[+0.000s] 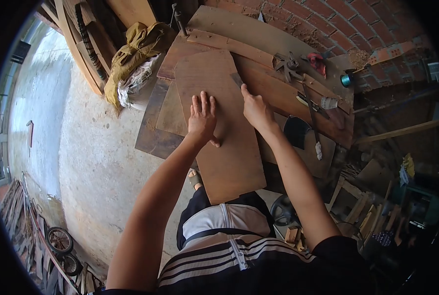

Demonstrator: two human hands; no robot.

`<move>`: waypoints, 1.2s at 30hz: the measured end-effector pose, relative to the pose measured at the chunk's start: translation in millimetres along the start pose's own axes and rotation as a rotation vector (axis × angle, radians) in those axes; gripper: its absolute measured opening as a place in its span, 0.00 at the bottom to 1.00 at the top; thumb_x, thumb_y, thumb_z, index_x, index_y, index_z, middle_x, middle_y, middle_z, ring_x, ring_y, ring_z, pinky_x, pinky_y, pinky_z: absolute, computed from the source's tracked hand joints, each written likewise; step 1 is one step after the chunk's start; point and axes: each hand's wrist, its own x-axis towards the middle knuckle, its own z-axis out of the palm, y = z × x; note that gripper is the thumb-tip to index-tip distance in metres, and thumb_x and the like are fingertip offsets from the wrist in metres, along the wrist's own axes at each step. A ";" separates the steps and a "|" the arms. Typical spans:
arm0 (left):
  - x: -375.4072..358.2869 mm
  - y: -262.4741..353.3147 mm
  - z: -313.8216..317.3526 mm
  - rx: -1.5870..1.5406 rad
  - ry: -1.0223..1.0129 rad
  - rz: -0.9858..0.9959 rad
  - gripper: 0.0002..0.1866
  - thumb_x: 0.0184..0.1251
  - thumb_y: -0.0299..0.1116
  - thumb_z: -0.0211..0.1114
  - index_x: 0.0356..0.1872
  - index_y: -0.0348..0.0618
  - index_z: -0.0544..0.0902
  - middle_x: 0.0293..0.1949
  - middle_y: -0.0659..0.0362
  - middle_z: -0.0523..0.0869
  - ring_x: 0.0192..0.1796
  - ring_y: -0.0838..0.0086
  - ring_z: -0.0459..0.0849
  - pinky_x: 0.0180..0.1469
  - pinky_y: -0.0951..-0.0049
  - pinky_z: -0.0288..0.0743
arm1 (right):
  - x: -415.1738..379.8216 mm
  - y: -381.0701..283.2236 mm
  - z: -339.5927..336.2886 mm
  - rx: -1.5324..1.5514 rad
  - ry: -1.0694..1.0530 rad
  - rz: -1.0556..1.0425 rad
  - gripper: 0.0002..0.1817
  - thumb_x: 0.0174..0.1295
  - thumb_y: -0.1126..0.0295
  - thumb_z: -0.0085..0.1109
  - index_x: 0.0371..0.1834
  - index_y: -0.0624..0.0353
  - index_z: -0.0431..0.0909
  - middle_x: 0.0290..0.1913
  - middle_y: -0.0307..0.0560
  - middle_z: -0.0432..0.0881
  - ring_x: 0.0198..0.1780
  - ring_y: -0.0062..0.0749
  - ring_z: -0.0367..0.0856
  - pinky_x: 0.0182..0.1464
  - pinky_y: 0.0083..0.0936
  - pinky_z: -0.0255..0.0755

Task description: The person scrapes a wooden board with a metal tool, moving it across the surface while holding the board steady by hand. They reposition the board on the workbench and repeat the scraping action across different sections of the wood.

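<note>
A long flat wooden board [231, 157] lies on the workbench, its near end reaching toward my waist. My left hand [203, 119] rests flat on the board, fingers spread and pointing away from me. At the board's right edge, near its far end, my right hand [257, 109] is closed around a small flat dark tool [236, 78], forefinger stretched along it. The tool's tip touches or hangs just over that edge; which one I cannot tell. Its handle is hidden in my palm.
On the bench's right side lie a metal star-shaped part [289, 65], a red object [317, 64] and a teal spool [346, 80]. A yellow cloth bundle [136, 46] sits left of the bench. Wood scraps and two wheels [59, 240] lie lower down.
</note>
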 end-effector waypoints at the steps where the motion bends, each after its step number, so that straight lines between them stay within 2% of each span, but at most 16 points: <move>1: 0.0 -0.1 -2.3 0.001 -0.004 0.005 0.84 0.13 0.52 0.92 0.80 0.33 0.49 0.80 0.34 0.46 0.80 0.32 0.48 0.79 0.48 0.56 | 24.5 -6.3 -1.8 -0.009 0.019 0.006 0.29 0.66 0.75 0.49 0.74 0.59 0.67 0.37 0.66 0.87 0.40 0.63 0.89 0.42 0.49 0.85; 3: -0.4 -0.3 -4.1 0.017 -0.016 0.000 0.84 0.13 0.52 0.92 0.80 0.33 0.49 0.80 0.34 0.46 0.80 0.32 0.48 0.79 0.48 0.56 | 64.5 -10.2 5.7 0.027 0.125 -0.034 0.28 0.67 0.75 0.48 0.73 0.60 0.68 0.40 0.66 0.87 0.42 0.63 0.89 0.42 0.49 0.85; 6: -1.3 1.8 -2.9 0.012 -0.020 0.001 0.84 0.13 0.52 0.92 0.80 0.33 0.49 0.80 0.34 0.46 0.80 0.32 0.48 0.79 0.49 0.56 | 61.5 -12.5 11.9 0.013 0.133 -0.003 0.29 0.67 0.74 0.49 0.73 0.59 0.67 0.38 0.66 0.87 0.42 0.62 0.89 0.43 0.50 0.84; 12: 1.4 -0.5 0.7 -0.003 0.002 -0.019 0.84 0.14 0.53 0.92 0.80 0.34 0.49 0.80 0.35 0.45 0.80 0.34 0.48 0.80 0.49 0.55 | -71.0 -13.9 16.0 0.007 -0.060 -0.046 0.35 0.63 0.76 0.52 0.77 0.58 0.61 0.29 0.66 0.86 0.34 0.62 0.89 0.37 0.52 0.83; 15: 1.0 -1.2 1.6 -0.013 0.004 -0.017 0.84 0.14 0.52 0.92 0.80 0.33 0.48 0.80 0.34 0.45 0.80 0.33 0.48 0.80 0.48 0.55 | -58.3 -27.4 2.3 -0.087 -0.131 -0.028 0.34 0.63 0.76 0.53 0.76 0.60 0.62 0.32 0.66 0.86 0.37 0.62 0.89 0.39 0.52 0.84; 21: 1.2 -0.1 -0.8 -0.012 -0.004 -0.008 0.85 0.12 0.52 0.92 0.80 0.33 0.48 0.80 0.33 0.45 0.80 0.32 0.48 0.80 0.47 0.55 | 81.5 -44.8 1.5 -0.033 0.027 -0.035 0.28 0.67 0.72 0.49 0.71 0.64 0.67 0.43 0.68 0.87 0.47 0.60 0.88 0.49 0.49 0.84; 24: 1.1 2.0 0.2 -0.005 -0.012 -0.016 0.85 0.12 0.51 0.92 0.80 0.33 0.48 0.80 0.34 0.46 0.80 0.32 0.48 0.80 0.48 0.55 | 83.4 -43.6 1.2 -0.062 0.013 -0.026 0.28 0.67 0.72 0.49 0.72 0.62 0.67 0.44 0.68 0.87 0.48 0.60 0.88 0.49 0.50 0.83; 26: 2.0 -1.1 3.2 -0.028 0.013 -0.019 0.85 0.11 0.51 0.92 0.80 0.34 0.49 0.80 0.35 0.46 0.80 0.33 0.48 0.80 0.49 0.55 | 45.4 -42.0 -2.1 -0.099 -0.012 -0.040 0.29 0.67 0.72 0.50 0.73 0.58 0.67 0.43 0.67 0.87 0.48 0.59 0.89 0.48 0.52 0.83; 28: 1.0 -1.4 3.0 -0.035 0.015 -0.024 0.85 0.11 0.51 0.92 0.80 0.35 0.49 0.80 0.35 0.46 0.80 0.33 0.48 0.80 0.49 0.55 | 2.8 -47.9 -10.2 -0.115 -0.129 -0.013 0.30 0.67 0.71 0.50 0.74 0.56 0.66 0.41 0.66 0.88 0.47 0.60 0.89 0.48 0.52 0.83; 31: 1.0 0.6 0.7 -0.029 -0.008 -0.052 0.85 0.13 0.50 0.92 0.81 0.37 0.48 0.81 0.38 0.44 0.81 0.36 0.47 0.80 0.51 0.54 | -16.1 -51.0 -3.6 -0.119 -0.191 0.016 0.29 0.67 0.71 0.50 0.74 0.56 0.66 0.41 0.65 0.88 0.46 0.60 0.89 0.49 0.52 0.83; 32: 1.6 0.8 -0.8 -0.016 -0.034 -0.064 0.84 0.16 0.50 0.92 0.81 0.38 0.46 0.82 0.39 0.43 0.82 0.39 0.45 0.81 0.53 0.53 | -6.9 -53.2 -2.4 -0.118 -0.191 0.010 0.29 0.67 0.71 0.50 0.74 0.56 0.66 0.41 0.65 0.88 0.46 0.60 0.89 0.49 0.52 0.83; 36: 0.2 -0.5 -2.2 -0.033 -0.036 -0.050 0.84 0.15 0.50 0.92 0.81 0.39 0.47 0.82 0.40 0.42 0.82 0.39 0.45 0.81 0.53 0.53 | 79.8 -51.3 15.9 -0.067 0.029 -0.037 0.29 0.68 0.70 0.50 0.73 0.58 0.67 0.43 0.66 0.87 0.49 0.61 0.88 0.51 0.51 0.83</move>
